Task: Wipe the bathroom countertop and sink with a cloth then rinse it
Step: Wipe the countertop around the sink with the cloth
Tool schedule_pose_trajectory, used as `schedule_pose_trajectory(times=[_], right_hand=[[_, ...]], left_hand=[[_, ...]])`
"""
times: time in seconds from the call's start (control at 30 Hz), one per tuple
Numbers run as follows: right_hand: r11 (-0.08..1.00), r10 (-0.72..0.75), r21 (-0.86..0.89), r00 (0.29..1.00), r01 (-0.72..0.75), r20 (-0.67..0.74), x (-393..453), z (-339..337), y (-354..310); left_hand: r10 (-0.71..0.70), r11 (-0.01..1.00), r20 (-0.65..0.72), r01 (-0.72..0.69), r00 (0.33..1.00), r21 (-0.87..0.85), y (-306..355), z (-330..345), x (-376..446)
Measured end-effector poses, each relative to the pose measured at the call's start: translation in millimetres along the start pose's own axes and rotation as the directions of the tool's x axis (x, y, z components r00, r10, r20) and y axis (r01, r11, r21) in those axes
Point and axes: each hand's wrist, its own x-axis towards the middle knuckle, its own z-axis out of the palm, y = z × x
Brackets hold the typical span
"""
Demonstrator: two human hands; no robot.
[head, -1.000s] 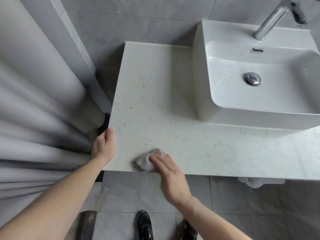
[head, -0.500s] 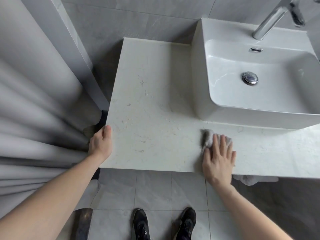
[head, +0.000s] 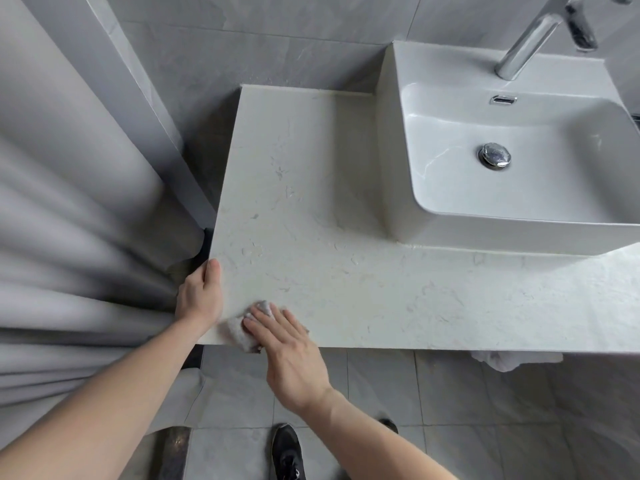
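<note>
the pale stone table stretches up and to the right of both hands, most of its bare top beyond the right hand's fingertips. the white sink sits well off to the upper right of the right hand, its far side cut off by the frame. the left hand grips the table's left edge, thumb on top, fingers hidden below. the right hand lies flat with straight fingers, pressing the small grey cloth at the near-left corner; the cloth lies under and just left of its fingertips, mostly covered. the next stroke probably runs rightward.
</note>
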Motion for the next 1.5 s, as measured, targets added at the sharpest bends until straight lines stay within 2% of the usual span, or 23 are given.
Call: schedule_pose_trajectory(times=[0.07,0.13,0.2,0.3,0.43,0.57,0.7,0.77,0.83,0.9,0.93,1.0,1.2,1.27,1.4,1.5], right_hand=[[0.992,0.078,0.112,0.992,-0.067,-0.098,-5,-20,15],[0.966,0.218,0.187,0.951,-0.178,-0.219,-14,-49,41],[0.93,0.362,0.2,0.867,-0.309,-0.342,-24,-83,79],[0.832,0.533,0.151,0.691,-0.535,-0.489,-35,-137,143],[0.629,0.707,0.09,0.52,-0.772,-0.479,-37,-179,198],[0.529,0.769,0.036,0.461,-0.848,-0.442,-17,-160,188],[0.552,0.773,0.079,0.473,-0.83,-0.422,26,-114,130],[0.59,0.747,0.046,0.523,-0.806,-0.411,38,-94,106],[0.69,0.67,-0.028,0.653,-0.723,-0.354,46,-79,87],[0.816,0.538,-0.086,0.804,-0.572,-0.253,54,-63,65],[0.858,0.478,-0.097,0.854,-0.504,-0.206,58,-55,54],[0.898,0.408,-0.114,0.902,-0.424,-0.143,62,-41,38],[0.94,0.297,-0.16,0.953,-0.302,-0.056,44,-60,57],[0.936,0.303,-0.168,0.95,-0.311,-0.072,28,-73,77],[0.85,0.456,-0.151,0.849,-0.504,-0.267,-5,-102,126],[0.792,0.533,-0.131,0.779,-0.597,-0.33,-14,-110,141]], left_hand=[[-0.01,1.0,0.005,0.01,1.0,-0.006,-1,1,0],[-0.021,1.0,0.004,0.021,1.0,-0.009,-1,1,0],[-0.013,1.0,0.011,0.013,1.0,-0.007,-1,0,-1],[0.002,1.0,0.022,-0.002,1.0,0.001,1,-1,-2],[-0.007,1.0,0.018,0.007,1.0,-0.006,2,-2,-3],[-0.026,1.0,0.023,0.026,0.999,-0.006,6,-2,-5],[-0.028,1.0,0.012,0.028,1.0,-0.009,8,-3,-5],[-0.025,1.0,0.008,0.025,1.0,0.0,8,-2,-6],[-0.024,1.0,0.009,0.024,1.0,0.003,8,-2,-6],[-0.033,0.999,0.017,0.033,0.999,0.002,8,-2,-5],[-0.034,0.999,0.017,0.034,0.999,0.0,8,-2,-5],[-0.027,1.0,0.016,0.027,0.999,0.0,7,-2,-5],[-0.027,1.0,0.014,0.027,1.0,-0.014,6,-2,-4],[-0.024,1.0,0.017,0.024,1.0,-0.02,6,-2,-4],[-0.003,1.0,0.024,0.004,1.0,-0.024,0,-2,0],[-0.013,0.999,0.032,0.014,0.999,-0.034,-3,-1,1]])
